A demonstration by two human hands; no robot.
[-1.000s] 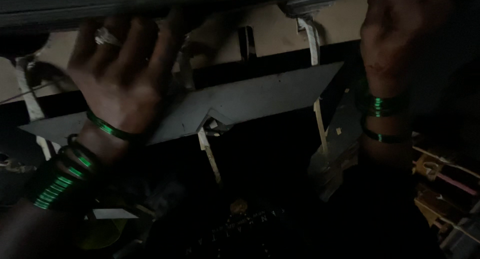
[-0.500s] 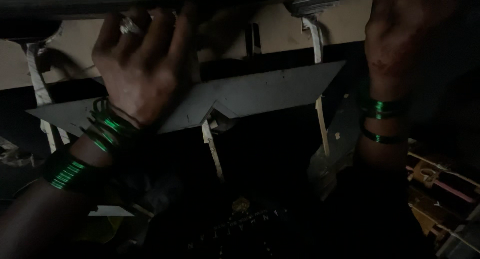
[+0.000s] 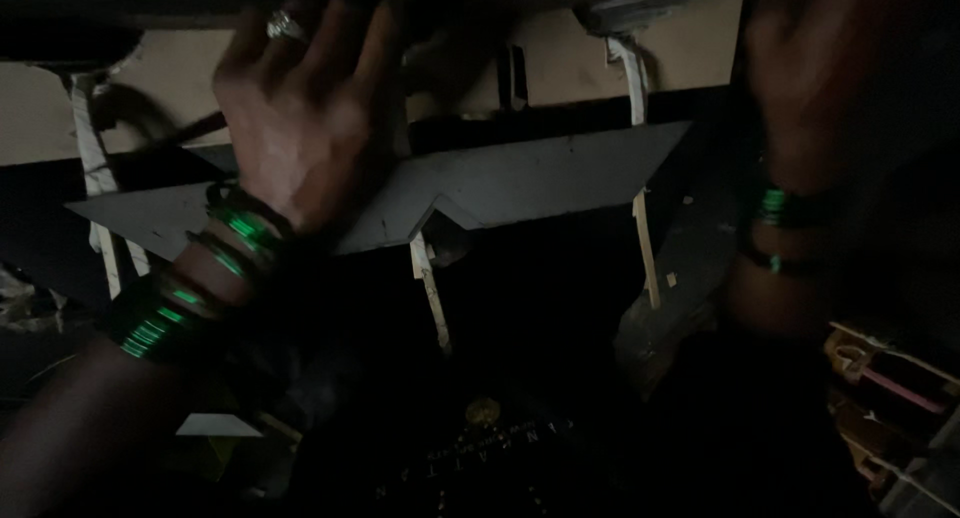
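The scene is very dim. My left hand (image 3: pixel 300 118), with a ring and green bangles on the wrist, reaches up with its fingers hooked over the lower edge of a dark panel (image 3: pixel 150 8) along the top of the view. Just behind the hand lies a flat grey plate (image 3: pixel 540 183) with slanted ends and a notch in its lower edge. My right hand (image 3: pixel 810 78), also wearing green bangles, is raised at the upper right. It is blurred, and its fingers run out of the frame, so its grip is hidden.
Pale narrow strips (image 3: pixel 640 248) hang down behind the grey plate against a beige wall (image 3: pixel 560 68). A black object with a small gold emblem (image 3: pixel 483 411) sits low in the middle. Cluttered wooden and pink items (image 3: pixel 880 378) fill the lower right corner.
My left hand has slid to the right along the dark panel's edge, and its bangles have dropped down the wrist. My right hand has stayed high at the upper right.
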